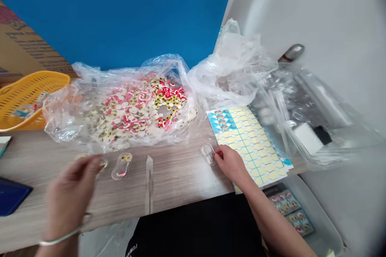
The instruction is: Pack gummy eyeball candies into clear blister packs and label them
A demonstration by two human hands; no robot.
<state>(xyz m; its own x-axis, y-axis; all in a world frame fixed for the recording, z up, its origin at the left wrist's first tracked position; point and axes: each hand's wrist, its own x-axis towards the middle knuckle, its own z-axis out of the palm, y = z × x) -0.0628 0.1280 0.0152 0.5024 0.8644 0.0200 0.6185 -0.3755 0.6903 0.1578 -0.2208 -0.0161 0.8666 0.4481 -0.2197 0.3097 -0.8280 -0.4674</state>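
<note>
At the lower left, my left hand [74,188] is blurred, its fingers pinched at the edge of a clear plastic piece that it partly hides. Just right of it lies a clear blister [122,166] with yellow rings at the top and a red piece at the bottom. My right hand [230,162] pinches the right edge of an empty clear blister [208,154] on the table [181,172]. Beside that hand lie sticker sheets [250,140] with yellow shapes. Behind the blisters, an open plastic bag [132,108] holds many small red, white and yellow pieces.
A yellow basket [45,84] stands at the left, above a dark blue object [13,196]. Tweezers [149,184] lie near the front edge. Crumpled plastic [232,68] and clear bags [316,108] fill the right side. Below the table is a bin [324,217] with packed cards.
</note>
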